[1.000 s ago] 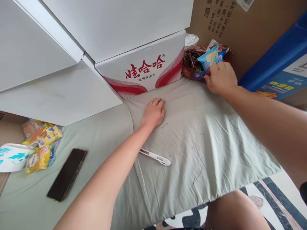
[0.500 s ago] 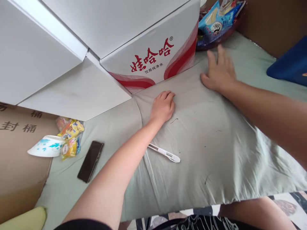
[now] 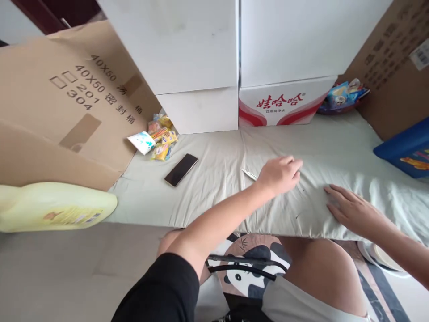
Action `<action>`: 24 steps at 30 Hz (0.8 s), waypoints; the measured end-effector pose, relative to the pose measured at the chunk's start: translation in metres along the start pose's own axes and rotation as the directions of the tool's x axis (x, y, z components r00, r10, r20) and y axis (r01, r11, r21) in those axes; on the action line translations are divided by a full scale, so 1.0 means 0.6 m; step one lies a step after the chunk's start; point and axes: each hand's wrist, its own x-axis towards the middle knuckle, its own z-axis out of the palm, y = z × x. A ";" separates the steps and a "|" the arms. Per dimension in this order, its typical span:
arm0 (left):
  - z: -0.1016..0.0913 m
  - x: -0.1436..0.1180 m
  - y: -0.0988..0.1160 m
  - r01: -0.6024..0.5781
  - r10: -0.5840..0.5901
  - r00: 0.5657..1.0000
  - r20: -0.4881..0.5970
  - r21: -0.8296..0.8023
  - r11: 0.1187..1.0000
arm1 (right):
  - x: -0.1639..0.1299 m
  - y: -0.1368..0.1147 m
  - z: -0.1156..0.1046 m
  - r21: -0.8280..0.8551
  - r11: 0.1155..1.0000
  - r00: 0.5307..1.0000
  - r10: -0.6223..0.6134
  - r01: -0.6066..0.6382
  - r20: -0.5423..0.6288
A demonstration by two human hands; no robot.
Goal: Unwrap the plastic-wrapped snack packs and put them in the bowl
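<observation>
My left hand (image 3: 279, 174) rests knuckles-up on a pale green cloth (image 3: 217, 179) that covers a low surface, its fingers loosely curled and holding nothing. A white pen-like tool (image 3: 248, 174) lies just left of that hand, partly hidden behind the wrist. My right hand (image 3: 351, 209) lies flat on the cloth near its front edge, fingers spread, nothing in it. A black phone (image 3: 181, 169) lies face up farther left on the cloth.
Two white boxes (image 3: 201, 67), one (image 3: 281, 100) with red print, stand along the back. A snack bowl (image 3: 343, 96) sits at back right, snack packets (image 3: 161, 138) and a paper cup (image 3: 142, 142) at back left. Brown cartons (image 3: 67, 103) flank both sides; a blue box (image 3: 405, 150) lies right.
The view has pulled back and down. My right hand came away from the snack bowl and now lies flat near the cloth's front edge. My left hand slid nearer along the cloth.
</observation>
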 end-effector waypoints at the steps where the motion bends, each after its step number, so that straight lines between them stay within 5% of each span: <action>1: -0.013 -0.043 0.002 0.037 -0.040 0.999 -0.024 -0.116 0.993 | -0.004 -0.008 -0.004 -0.015 1.000 1.000 0.017 -0.016 0.027; 5: -0.049 -0.181 -0.039 0.159 -0.212 0.976 -0.058 -0.478 0.864 | 0.013 -0.060 -0.026 -0.204 0.974 0.981 0.129 -0.098 0.145; 10: -0.074 -0.255 -0.120 0.202 -0.354 0.933 -0.071 -0.710 0.675 | 0.074 -0.184 -0.055 -0.432 0.901 0.937 0.189 -0.047 0.292; 14: -0.115 -0.287 -0.173 0.184 -0.491 0.866 -0.096 -0.851 0.492 | 0.136 -0.331 -0.057 -0.504 0.857 0.954 0.055 0.107 0.296; 18: -0.157 -0.326 -0.220 0.134 -0.690 0.715 -0.108 -0.948 0.288 | 0.210 -0.501 -0.036 -0.449 0.842 0.945 -0.195 0.298 0.261; 21: -0.172 -0.355 -0.249 0.116 -0.765 0.633 -0.117 -0.963 0.244 | 0.267 -0.641 -0.006 -0.329 0.823 0.885 -0.443 0.464 0.143; 24: -0.172 -0.373 -0.271 0.118 -0.810 0.578 -0.101 -0.972 0.205 | 0.313 -0.796 0.042 -0.199 0.752 0.770 -0.638 0.629 0.023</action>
